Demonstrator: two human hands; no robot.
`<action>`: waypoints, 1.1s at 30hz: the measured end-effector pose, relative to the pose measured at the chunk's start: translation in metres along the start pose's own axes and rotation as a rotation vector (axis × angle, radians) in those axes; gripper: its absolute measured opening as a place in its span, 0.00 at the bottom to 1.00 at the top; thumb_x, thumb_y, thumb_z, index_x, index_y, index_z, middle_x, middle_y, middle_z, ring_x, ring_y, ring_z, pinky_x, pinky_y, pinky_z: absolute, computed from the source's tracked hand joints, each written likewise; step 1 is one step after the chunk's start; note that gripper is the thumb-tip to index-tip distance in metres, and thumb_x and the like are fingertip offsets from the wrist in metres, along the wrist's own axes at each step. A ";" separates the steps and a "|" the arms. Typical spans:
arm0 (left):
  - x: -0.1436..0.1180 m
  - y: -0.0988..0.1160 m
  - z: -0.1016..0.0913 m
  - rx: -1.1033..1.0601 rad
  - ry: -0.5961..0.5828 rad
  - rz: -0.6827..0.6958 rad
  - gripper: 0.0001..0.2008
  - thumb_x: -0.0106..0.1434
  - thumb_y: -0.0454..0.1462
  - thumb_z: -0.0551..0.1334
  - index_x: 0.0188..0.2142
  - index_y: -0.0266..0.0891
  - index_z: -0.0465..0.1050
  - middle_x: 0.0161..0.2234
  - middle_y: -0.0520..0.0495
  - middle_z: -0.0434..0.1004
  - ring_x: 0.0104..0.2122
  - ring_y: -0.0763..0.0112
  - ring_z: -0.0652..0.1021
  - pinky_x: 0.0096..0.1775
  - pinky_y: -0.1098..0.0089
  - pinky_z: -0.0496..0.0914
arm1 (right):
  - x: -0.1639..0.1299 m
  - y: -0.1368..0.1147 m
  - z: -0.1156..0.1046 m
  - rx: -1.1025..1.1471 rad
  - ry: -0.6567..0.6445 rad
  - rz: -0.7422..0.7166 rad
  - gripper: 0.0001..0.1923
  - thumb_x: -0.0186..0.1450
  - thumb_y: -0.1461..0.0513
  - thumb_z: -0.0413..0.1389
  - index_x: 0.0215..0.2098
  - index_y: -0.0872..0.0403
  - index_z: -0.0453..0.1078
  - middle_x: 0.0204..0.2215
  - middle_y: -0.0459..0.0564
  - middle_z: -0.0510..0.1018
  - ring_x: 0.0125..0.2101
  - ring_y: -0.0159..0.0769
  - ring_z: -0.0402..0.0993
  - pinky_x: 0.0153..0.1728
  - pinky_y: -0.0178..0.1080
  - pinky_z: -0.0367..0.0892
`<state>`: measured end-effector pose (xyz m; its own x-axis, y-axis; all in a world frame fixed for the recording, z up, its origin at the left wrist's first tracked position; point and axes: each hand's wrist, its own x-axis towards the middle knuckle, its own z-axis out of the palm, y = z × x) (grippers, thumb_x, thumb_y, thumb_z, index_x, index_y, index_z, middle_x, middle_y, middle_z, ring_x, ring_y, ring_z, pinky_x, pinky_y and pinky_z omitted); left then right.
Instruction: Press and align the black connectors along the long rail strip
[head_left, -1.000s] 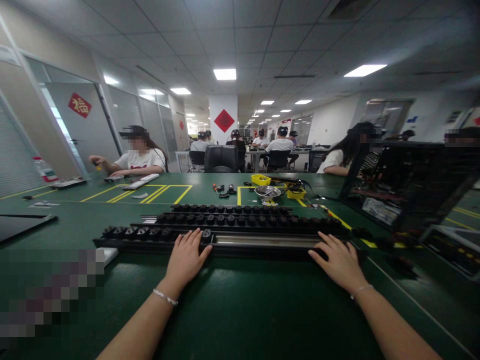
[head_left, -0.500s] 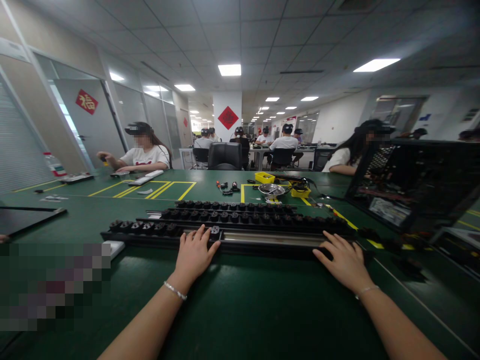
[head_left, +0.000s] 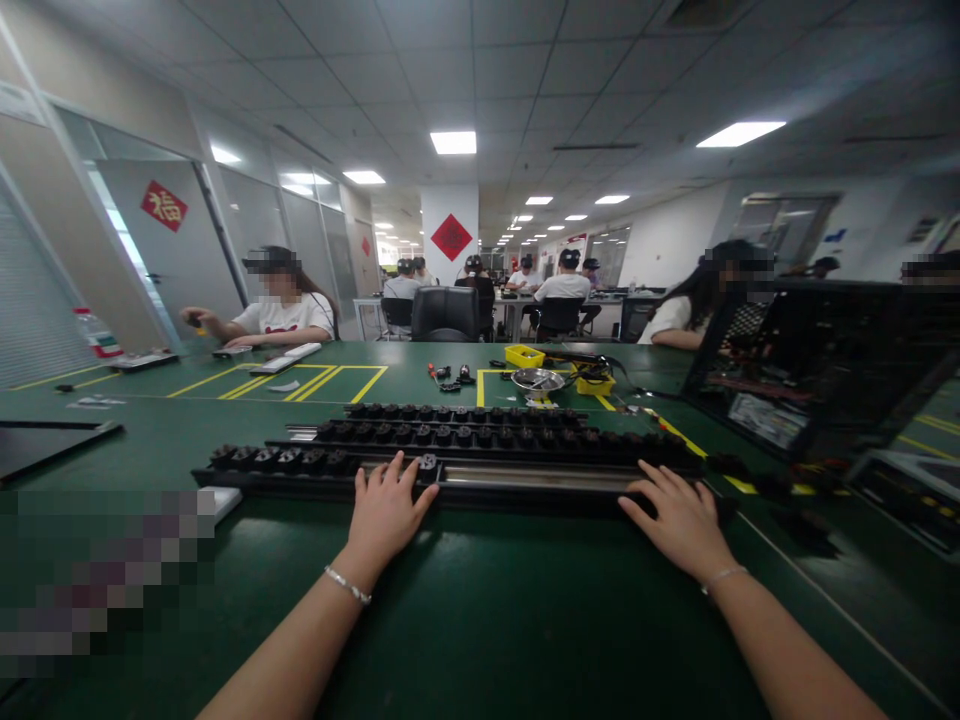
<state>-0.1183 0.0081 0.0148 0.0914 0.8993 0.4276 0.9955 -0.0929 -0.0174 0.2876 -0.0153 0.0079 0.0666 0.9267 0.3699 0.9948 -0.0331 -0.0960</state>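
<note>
A long black power track (head_left: 525, 477) lies crosswise on the green table in front of me, with a metallic channel showing in its right half. Several black socket modules (head_left: 289, 457) sit in its left part. My left hand (head_left: 385, 515) rests on the track with fingers spread, touching it beside a single socket module (head_left: 428, 466). On the right end lies my right hand (head_left: 679, 520), its fingers also apart. Neither hand wraps round anything. Behind are two more rows of black sockets (head_left: 465, 436) on tracks, running parallel.
Farther back stand a metal bowl (head_left: 538, 381), a yellow bin (head_left: 524, 356) and small tools (head_left: 450, 377). An open computer case (head_left: 795, 370) is at the right, a dark panel (head_left: 56, 445) at the left. A co-worker (head_left: 277, 300) sits across the table; another person (head_left: 697, 300) sits behind the case.
The whole view has shifted slightly, so everything appears a little farther left. Both hands keep their places on the track.
</note>
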 end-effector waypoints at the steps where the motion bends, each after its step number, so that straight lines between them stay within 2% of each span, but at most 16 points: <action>1: 0.000 0.000 0.000 -0.006 0.000 0.006 0.30 0.63 0.54 0.44 0.57 0.42 0.63 0.60 0.40 0.61 0.57 0.50 0.64 0.57 0.44 0.53 | 0.000 0.000 0.000 0.002 -0.004 0.004 0.26 0.60 0.41 0.41 0.39 0.45 0.72 0.59 0.47 0.64 0.60 0.49 0.52 0.56 0.61 0.43; 6: 0.002 0.002 0.002 -0.046 0.004 0.062 0.32 0.64 0.53 0.43 0.57 0.35 0.63 0.59 0.42 0.62 0.61 0.58 0.58 0.60 0.55 0.53 | 0.001 0.002 0.001 0.002 -0.005 0.019 0.27 0.61 0.41 0.41 0.45 0.45 0.70 0.59 0.47 0.63 0.60 0.48 0.52 0.57 0.61 0.43; 15: 0.003 0.005 0.001 -0.071 0.004 0.053 0.32 0.64 0.53 0.45 0.57 0.34 0.63 0.58 0.41 0.64 0.60 0.58 0.60 0.59 0.55 0.56 | 0.001 0.001 0.002 -0.056 -0.017 0.027 0.33 0.62 0.42 0.39 0.59 0.45 0.59 0.61 0.47 0.60 0.61 0.47 0.51 0.58 0.60 0.42; 29: 0.002 0.013 0.002 -0.082 0.030 0.099 0.30 0.65 0.51 0.46 0.56 0.31 0.63 0.58 0.40 0.64 0.60 0.58 0.60 0.60 0.56 0.55 | 0.002 0.002 0.005 -0.106 -0.019 0.013 0.34 0.62 0.41 0.36 0.60 0.46 0.59 0.61 0.47 0.59 0.61 0.46 0.51 0.58 0.59 0.43; 33: 0.003 0.013 0.002 -0.089 0.031 0.094 0.31 0.64 0.51 0.47 0.56 0.30 0.63 0.57 0.38 0.65 0.58 0.58 0.64 0.58 0.57 0.58 | 0.002 0.002 0.005 -0.108 -0.025 0.016 0.34 0.62 0.41 0.37 0.60 0.46 0.59 0.62 0.47 0.59 0.61 0.46 0.50 0.58 0.59 0.43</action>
<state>-0.1049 0.0101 0.0136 0.1822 0.8715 0.4554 0.9764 -0.2149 0.0206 0.2893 -0.0121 0.0038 0.0822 0.9348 0.3455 0.9962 -0.0870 -0.0016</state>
